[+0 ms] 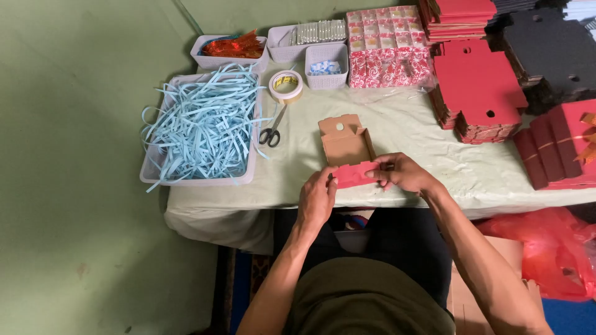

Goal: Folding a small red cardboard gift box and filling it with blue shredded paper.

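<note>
- The right hand and left hand pinch a red cardboard box, covering its front corners.
- Upper left, a tray holds blue paper shreds.

- folded cardboard box: red outside, plain brown inside
- shredded paper strips: pale blue, in a translucent white tray
- tape roll: cream with a yellow core
- scissors: black handles
- flat die-cut box blanks: red
- tablecloth: pale green
- stacked box blanks: black

Scissors lie between tray and box.
</note>
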